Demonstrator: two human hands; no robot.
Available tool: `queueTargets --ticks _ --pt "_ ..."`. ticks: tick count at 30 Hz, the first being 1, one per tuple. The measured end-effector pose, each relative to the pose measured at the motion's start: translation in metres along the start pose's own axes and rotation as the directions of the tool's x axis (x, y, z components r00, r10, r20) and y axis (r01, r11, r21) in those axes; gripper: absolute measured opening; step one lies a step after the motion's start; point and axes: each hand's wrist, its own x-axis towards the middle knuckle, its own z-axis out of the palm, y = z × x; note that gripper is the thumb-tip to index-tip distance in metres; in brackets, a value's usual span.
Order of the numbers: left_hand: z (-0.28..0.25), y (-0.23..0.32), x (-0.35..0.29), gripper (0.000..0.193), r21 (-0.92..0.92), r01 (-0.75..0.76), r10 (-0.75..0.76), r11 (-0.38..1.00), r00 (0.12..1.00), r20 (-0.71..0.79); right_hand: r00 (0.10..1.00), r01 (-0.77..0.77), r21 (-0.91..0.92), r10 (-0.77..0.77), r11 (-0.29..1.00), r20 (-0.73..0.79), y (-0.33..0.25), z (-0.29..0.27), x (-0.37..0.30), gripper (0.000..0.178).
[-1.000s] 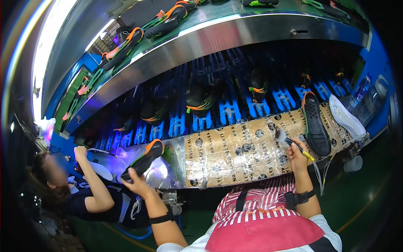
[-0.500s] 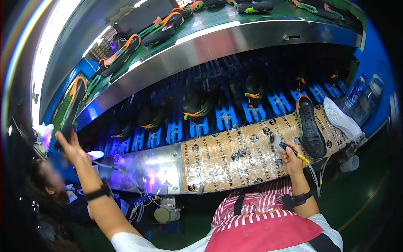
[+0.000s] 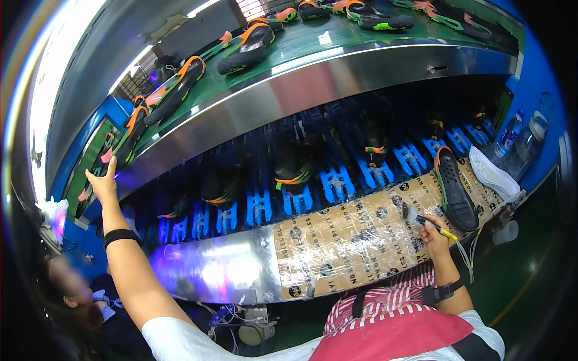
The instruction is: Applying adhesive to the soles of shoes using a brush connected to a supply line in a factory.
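My left hand [image 3: 103,182] reaches up at the far left, thumb and fingers apart with nothing seen between them. Just beyond its fingertips, a black shoe sole [image 3: 130,139] with orange trim lies at the left end of the green conveyor belt [image 3: 313,45]. Over the cardboard-covered ledge [image 3: 349,240], my right hand [image 3: 436,236] is closed round a brush [image 3: 442,230] with a black and yellow handle. Pale bristles point left from it. Right of that hand rests a black sole [image 3: 456,189] with small holes in its upper face.
Several orange-trimmed soles [image 3: 247,49] lie along the belt. Below it, blue forked holders [image 3: 295,198] carry dark shoe parts. A white sole-shaped piece [image 3: 492,174] and clear bottles [image 3: 530,141] stand at the right. Another person [image 3: 69,289] is at the lower left.
The sole that was in my left hand now lies on the belt, and that hand has let go. My right hand keeps the brush. The whole view has shifted slightly.
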Motion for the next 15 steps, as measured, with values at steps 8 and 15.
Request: queueTargets --ticks 8,15 --pt "0.036 0.002 0.029 0.1 0.279 0.144 -0.152 0.949 0.988 0.005 0.997 0.046 -0.059 -0.049 0.997 -0.061 0.003 0.008 0.001 0.022" --pt "0.066 0.02 0.039 0.087 0.405 0.176 -0.208 0.897 0.978 0.036 0.986 0.059 -0.139 -0.079 0.989 -0.147 -0.002 0.018 -0.003 0.021"
